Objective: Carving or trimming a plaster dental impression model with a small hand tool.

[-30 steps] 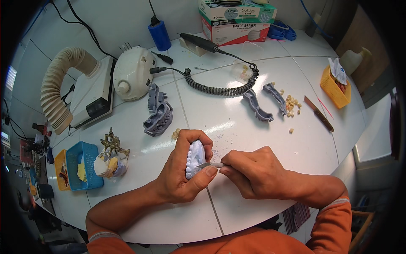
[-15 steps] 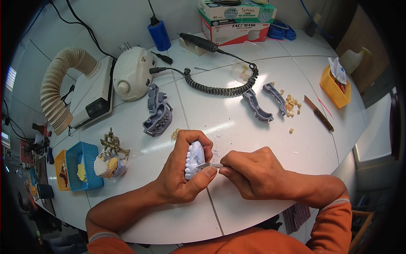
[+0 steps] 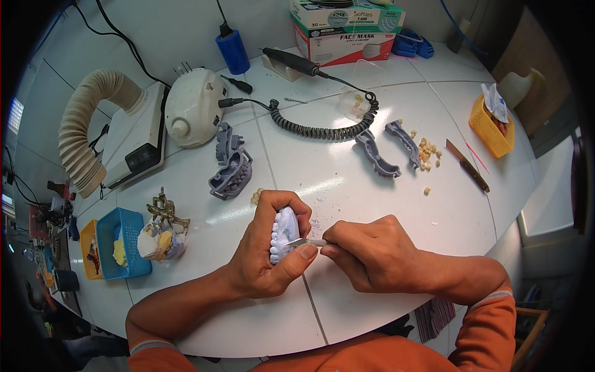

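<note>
My left hand [image 3: 269, 248] is closed round a pale lilac dental cast [image 3: 286, 229], its row of moulded teeth turned to the left. In my right hand [image 3: 375, 254] is a slim carving knife [image 3: 317, 242], pinched near its handle. The blade lies against the lower part of the cast, beside my left thumb. My right palm and the rest of the handle are hidden. Fine shavings [image 3: 316, 222] are scattered on the table just past the cast. Small tooth-like pieces [image 3: 257, 196] lie behind my left hand.
Grey moulds [image 3: 231, 173] stand beyond my left hand, with more mould strips [image 3: 378, 158] and loose teeth [image 3: 427, 155] at the far right. A wooden-handled knife [image 3: 474, 173], an articulator with a cast [image 3: 162, 239], a blue basket [image 3: 139, 268], a handpiece's control box [image 3: 192, 108] and its coiled cord [image 3: 322, 133] surround them.
Almost nothing differs. The cast appears tipped very slightly in my left hand, while the blade stays against it and both arms keep their places.
</note>
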A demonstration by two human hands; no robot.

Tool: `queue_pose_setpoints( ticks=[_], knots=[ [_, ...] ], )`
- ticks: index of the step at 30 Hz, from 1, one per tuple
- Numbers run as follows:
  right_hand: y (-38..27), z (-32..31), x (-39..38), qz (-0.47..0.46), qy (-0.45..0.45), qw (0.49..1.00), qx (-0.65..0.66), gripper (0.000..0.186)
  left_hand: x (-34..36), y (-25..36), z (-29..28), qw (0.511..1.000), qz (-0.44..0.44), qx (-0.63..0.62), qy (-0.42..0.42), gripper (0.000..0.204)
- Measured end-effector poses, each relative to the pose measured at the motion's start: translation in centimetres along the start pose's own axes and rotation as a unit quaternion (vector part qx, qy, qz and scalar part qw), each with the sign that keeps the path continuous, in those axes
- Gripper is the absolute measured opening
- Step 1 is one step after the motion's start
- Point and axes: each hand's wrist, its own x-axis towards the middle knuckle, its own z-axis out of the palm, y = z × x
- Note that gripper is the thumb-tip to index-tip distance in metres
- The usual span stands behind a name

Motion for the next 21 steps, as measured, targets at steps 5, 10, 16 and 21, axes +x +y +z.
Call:
queue_pose_setpoints(
  ticks=[5,10,16,21],
  knots=[
    [0.0,0.05,0.01,-0.002,0.004,1.0,0.002,0.018,-0.07,-0.01,0.06,1.0,-0.007,-0.008,0.003,0.047],
    [0.0,-0.01,0.0,0.0,0.002,1.0,0.0,0.018,-0.05,-0.02,0.06,1.0,-0.006,-0.008,0.005,0.047],
    [0.01,0.01,0.03,0.001,0.003,1.0,-0.001,0.018,-0.08,-0.4,0.04,1.0,0.005,0.012,0.006,0.047],
    [0.04,0.04,0.03,0.001,0.006,1.0,-0.002,0.018,-0.06,-0.28,0.02,1.0,0.0,0.009,0.007,0.046]
  ],
)
